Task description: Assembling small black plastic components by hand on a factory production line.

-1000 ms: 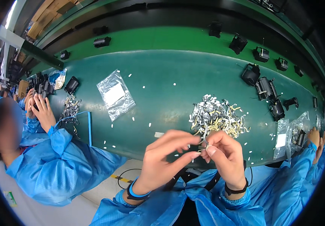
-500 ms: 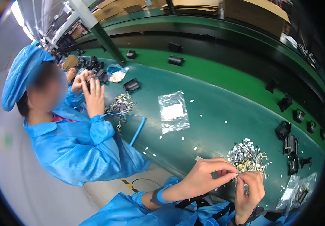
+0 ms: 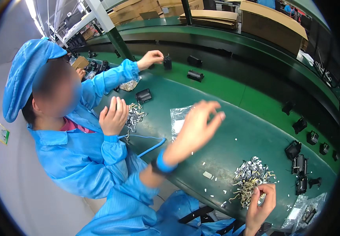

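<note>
My left hand [image 3: 197, 128] is raised over the green table, slightly smeared by motion, with its thumb and fingers apart and nothing seen in them. Partly behind it lies a clear plastic bag [image 3: 176, 114] with a white label. At the near edge of a pile of small silver, black and yellowish parts [image 3: 252, 173], my right hand [image 3: 262, 204] is closed in a pinch. Whatever sits between its thumb and fingertips is too small to name.
Black housings [image 3: 299, 164] stand right of the pile, above a clear bag of dark parts [image 3: 307, 212]. White scraps dot the table [image 3: 225, 129]. On the left a co-worker [image 3: 75, 153] in blue touches a black part [image 3: 167, 62] on the green belt [image 3: 233, 88]; another small-parts pile [image 3: 135, 116] lies nearby.
My left hand has left my right hand and swung up and left across the table. My right hand stays by the pile. The co-worker's arm has stretched out to the belt.
</note>
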{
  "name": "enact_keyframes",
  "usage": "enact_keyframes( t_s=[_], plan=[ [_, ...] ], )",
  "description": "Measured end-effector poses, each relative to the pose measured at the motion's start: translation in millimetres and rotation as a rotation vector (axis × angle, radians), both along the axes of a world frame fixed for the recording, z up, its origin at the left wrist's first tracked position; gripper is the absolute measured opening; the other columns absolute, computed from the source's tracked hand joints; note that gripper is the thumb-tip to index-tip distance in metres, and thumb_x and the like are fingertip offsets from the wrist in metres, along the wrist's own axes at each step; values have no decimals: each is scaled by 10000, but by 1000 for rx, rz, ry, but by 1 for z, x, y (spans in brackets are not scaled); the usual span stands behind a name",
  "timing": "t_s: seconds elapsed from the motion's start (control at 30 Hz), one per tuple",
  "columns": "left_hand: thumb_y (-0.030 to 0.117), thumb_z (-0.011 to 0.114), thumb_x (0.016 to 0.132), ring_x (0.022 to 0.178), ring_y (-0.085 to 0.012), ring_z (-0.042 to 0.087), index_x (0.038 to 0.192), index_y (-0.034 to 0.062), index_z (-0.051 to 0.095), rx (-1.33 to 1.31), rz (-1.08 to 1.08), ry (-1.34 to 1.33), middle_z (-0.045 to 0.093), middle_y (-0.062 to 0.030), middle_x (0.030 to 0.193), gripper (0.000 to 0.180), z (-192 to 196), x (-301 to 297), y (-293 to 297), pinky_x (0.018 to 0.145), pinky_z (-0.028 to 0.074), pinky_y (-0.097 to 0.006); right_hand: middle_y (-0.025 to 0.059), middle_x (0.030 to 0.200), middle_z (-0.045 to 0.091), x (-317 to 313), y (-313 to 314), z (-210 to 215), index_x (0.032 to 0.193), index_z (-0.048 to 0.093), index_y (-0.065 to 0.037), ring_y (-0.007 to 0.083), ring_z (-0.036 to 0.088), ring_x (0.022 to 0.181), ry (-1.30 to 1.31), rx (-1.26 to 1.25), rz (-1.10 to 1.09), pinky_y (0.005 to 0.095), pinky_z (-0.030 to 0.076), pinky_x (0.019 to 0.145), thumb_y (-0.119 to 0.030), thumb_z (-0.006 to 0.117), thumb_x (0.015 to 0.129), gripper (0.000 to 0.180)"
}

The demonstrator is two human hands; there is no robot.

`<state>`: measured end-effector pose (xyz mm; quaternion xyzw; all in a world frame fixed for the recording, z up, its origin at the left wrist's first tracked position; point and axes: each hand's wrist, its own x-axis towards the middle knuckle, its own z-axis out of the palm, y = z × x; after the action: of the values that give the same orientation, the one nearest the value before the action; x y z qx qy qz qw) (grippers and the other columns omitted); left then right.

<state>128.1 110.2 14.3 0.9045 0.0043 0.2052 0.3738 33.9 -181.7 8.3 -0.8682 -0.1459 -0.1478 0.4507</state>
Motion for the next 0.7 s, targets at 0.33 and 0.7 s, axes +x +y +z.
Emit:
enact_keyframes(
  t_s=[0.33,0.7],
  plan=[
    [190,796,798,1213,-470,557,1282,-29,563,413,404,339,569,-318,1254,580,-59,191,109,1004,512,-525,153,932,668,-13,6,24,988,651,9,288,639,819,45,20,159,348,507,718,29,703,915,91],
    [223,573,1011,1265,-405,597,1544,-22,322,-1685,-700,291,525,-258,1449,638,44,-1,-40,1096,498,-470,87,960,543,-11,-6,17,990,510,-14,116,520,802,276,602,18,247,456,739,-64,577,996,83]
  ],
)
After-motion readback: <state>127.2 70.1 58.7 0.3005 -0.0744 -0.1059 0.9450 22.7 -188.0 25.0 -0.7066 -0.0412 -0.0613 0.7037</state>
